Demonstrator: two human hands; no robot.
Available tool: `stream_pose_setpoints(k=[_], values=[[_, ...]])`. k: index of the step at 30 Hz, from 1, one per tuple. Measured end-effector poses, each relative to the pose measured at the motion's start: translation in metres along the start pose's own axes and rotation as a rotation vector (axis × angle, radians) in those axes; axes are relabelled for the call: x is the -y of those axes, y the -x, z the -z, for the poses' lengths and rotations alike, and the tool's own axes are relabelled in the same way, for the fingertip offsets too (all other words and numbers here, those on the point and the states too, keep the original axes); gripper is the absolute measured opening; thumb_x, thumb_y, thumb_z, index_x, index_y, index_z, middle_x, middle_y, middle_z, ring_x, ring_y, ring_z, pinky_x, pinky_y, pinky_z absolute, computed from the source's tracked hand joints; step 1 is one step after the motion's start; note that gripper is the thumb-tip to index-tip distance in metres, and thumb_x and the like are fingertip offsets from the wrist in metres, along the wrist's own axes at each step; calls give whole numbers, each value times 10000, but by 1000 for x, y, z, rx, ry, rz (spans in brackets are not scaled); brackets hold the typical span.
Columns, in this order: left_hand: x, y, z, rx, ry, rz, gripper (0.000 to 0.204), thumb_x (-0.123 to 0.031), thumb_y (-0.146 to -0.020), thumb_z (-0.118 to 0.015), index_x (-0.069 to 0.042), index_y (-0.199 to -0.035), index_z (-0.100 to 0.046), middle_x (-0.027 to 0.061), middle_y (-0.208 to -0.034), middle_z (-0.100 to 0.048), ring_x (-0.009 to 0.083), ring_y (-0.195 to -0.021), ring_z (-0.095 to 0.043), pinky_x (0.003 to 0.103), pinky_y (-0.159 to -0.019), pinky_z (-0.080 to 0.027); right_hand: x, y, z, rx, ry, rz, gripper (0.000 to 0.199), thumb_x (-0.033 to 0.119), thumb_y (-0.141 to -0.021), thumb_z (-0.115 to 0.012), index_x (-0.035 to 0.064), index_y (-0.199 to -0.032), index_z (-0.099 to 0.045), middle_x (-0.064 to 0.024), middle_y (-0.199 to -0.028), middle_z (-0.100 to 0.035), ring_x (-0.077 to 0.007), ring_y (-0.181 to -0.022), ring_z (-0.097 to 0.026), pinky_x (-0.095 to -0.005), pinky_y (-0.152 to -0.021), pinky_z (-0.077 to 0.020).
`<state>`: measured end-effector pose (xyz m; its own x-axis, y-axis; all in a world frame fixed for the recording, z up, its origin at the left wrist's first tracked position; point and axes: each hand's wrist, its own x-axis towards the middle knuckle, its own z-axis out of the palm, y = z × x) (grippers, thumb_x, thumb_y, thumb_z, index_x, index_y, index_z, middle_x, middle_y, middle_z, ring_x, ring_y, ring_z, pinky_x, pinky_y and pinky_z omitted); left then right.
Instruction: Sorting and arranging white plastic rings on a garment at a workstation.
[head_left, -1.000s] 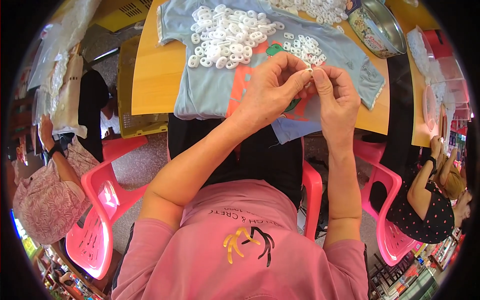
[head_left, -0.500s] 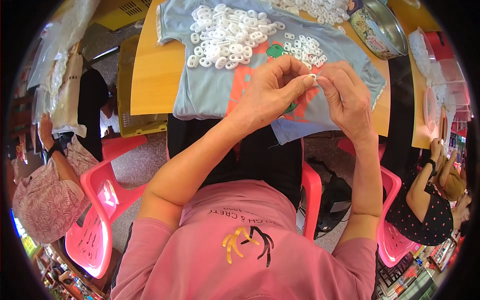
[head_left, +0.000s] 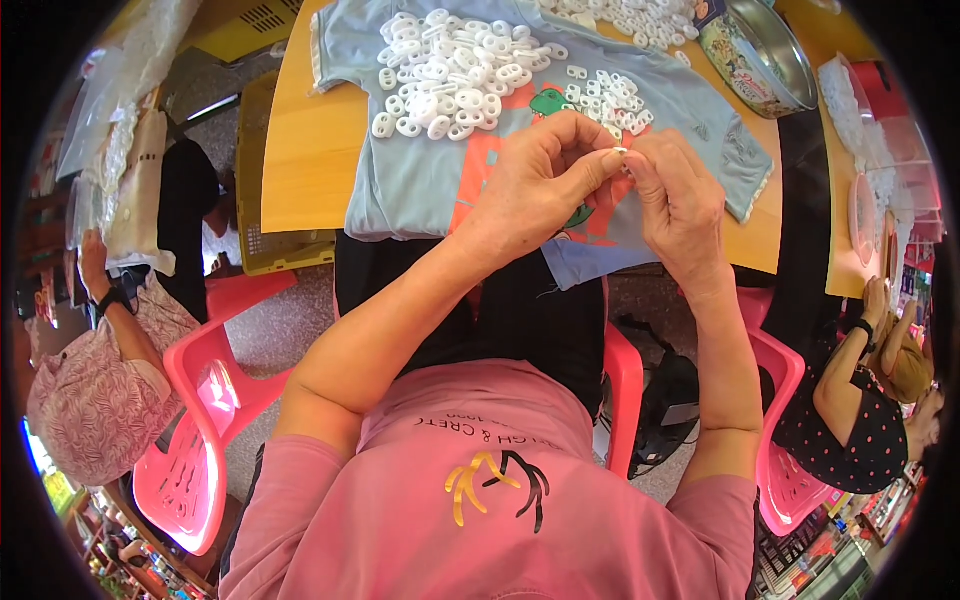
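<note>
My left hand (head_left: pixel 545 175) pinches a small white plastic piece (head_left: pixel 620 151) between thumb and index finger. Against it, fingertip to fingertip, my right hand (head_left: pixel 675 195) is closed in a pinch; what sits in those fingers is too small and covered to make out. Just beyond the hands lies a small pile of white, roughly rectangular two-hole pieces (head_left: pixel 607 100). Farther left is a bigger heap of white oval two-hole pieces (head_left: pixel 455 70). Both piles rest on a light blue shirt (head_left: pixel 400 190) with an orange and green print, spread over the wooden table (head_left: pixel 310 150).
More white pieces (head_left: pixel 650 20) lie at the table's far side, beside a round metal tin (head_left: pixel 765 60). Pink chairs (head_left: pixel 190 470) stand left and right. A yellow crate (head_left: pixel 255 180) is left of the table. Other people sit at both sides. A black bag (head_left: pixel 665 400) is on the floor.
My right hand has shifted slightly left, its fingertips now pressing closer against the left hand's. The white piece between them has turned a little. My left hand stays nearly in place.
</note>
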<state>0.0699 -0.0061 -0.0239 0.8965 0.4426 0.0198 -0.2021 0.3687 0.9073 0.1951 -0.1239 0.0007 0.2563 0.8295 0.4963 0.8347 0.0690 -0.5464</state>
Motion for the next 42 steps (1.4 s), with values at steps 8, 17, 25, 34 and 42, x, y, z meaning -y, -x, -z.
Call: stream_pose_setpoints(k=[8, 17, 25, 34, 42], values=[[1, 1, 3, 16, -37, 3, 143, -122, -930, -615, 12, -941, -564, 43, -785, -631, 83, -669, -593, 226, -567, -486, 3, -11, 18, 52, 89, 110, 94, 69, -917, -594, -20, -903, -566, -131, -825, -585, -287, -712, -572, -339, -617, -461], [3, 2, 0, -5, 35, 7, 111, -91, -924, -607, 7, -914, -556, 33, -772, -631, 72, -674, -585, 221, -591, -477, -1, -2, -5, -14, 81, 73, 64, 14, -888, -593, -17, -879, -538, -144, -796, -556, -332, -695, -570, -380, -593, -467], [6, -1, 2, -33, 6, -43, 122, -92, -923, -612, 13, -912, -552, 36, -766, -628, 77, -670, -588, 230, -589, -487, 6, 3, -28, -199, 151, -15, 94, 42, -946, -530, -12, -871, -546, -120, -749, -547, -245, -609, -543, -335, -556, -441], [-4, 2, -7, -42, -7, -2, 126, -82, -909, -622, 28, -892, -563, 57, -750, -633, 101, -639, -605, 249, -570, -504, 10, 2, -7, -56, 159, 17, 127, 82, -957, -535, -4, -866, -552, -109, -745, -548, -216, -592, -548, -319, -553, -446], [-30, 26, -6, -109, -81, -41, 145, -125, -927, -616, 13, -933, -571, 46, -757, -632, 94, -677, -611, 235, -592, -490, 36, -7, -10, -63, -18, -81, 117, 94, -943, -560, 6, -867, -544, -110, -737, -538, -275, -637, -560, -353, -548, -438]])
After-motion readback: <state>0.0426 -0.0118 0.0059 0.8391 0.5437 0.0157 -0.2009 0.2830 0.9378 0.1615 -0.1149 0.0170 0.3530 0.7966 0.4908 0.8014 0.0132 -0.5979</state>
